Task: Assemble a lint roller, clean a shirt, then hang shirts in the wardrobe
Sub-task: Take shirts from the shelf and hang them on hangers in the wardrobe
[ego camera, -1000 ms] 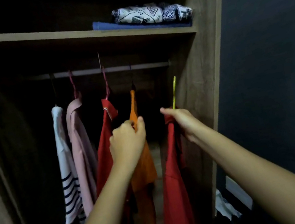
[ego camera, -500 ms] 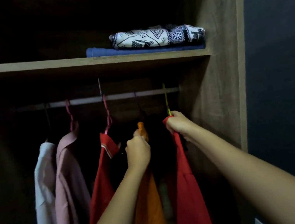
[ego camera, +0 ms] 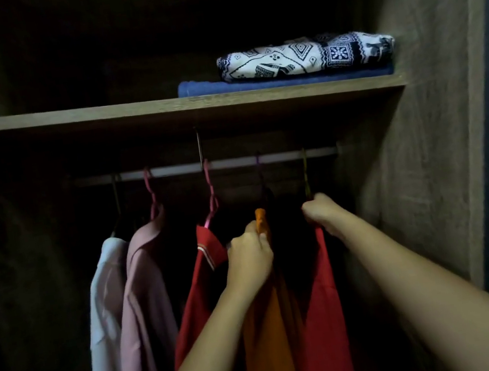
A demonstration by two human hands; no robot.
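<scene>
Inside the dim wardrobe (ego camera: pixel 425 155), a pale rail (ego camera: pixel 232 162) runs under a wooden shelf (ego camera: pixel 95 111), and five garments hang from it in a row. Farthest left is a white striped shirt (ego camera: pixel 107 338) on a dark hanger. Just right of it is a pink shirt (ego camera: pixel 141 299) on a pink hanger (ego camera: pixel 151 194). Next is a collared red shirt (ego camera: pixel 197 300) with white trim, also on a pink hook. Right of that, the left hand (ego camera: pixel 250 258) reaches in from the near side, its fingers curled and pinching the top of the orange shirt (ego camera: pixel 269 343), which hangs from a dark hook. A little further right, the right hand (ego camera: pixel 322 212) is closed around the top of the plain red shirt (ego camera: pixel 323 317), just below its yellowish hanger hook (ego camera: pixel 306 175). That hook rises to the rail, though the gloom hides how it sits there. This shirt is the rightmost in the row, near the wardrobe's right wall. On the right end of the shelf above, a patterned folded cloth (ego camera: pixel 306 56) lies on a blue folded cloth (ego camera: pixel 251 82)
</scene>
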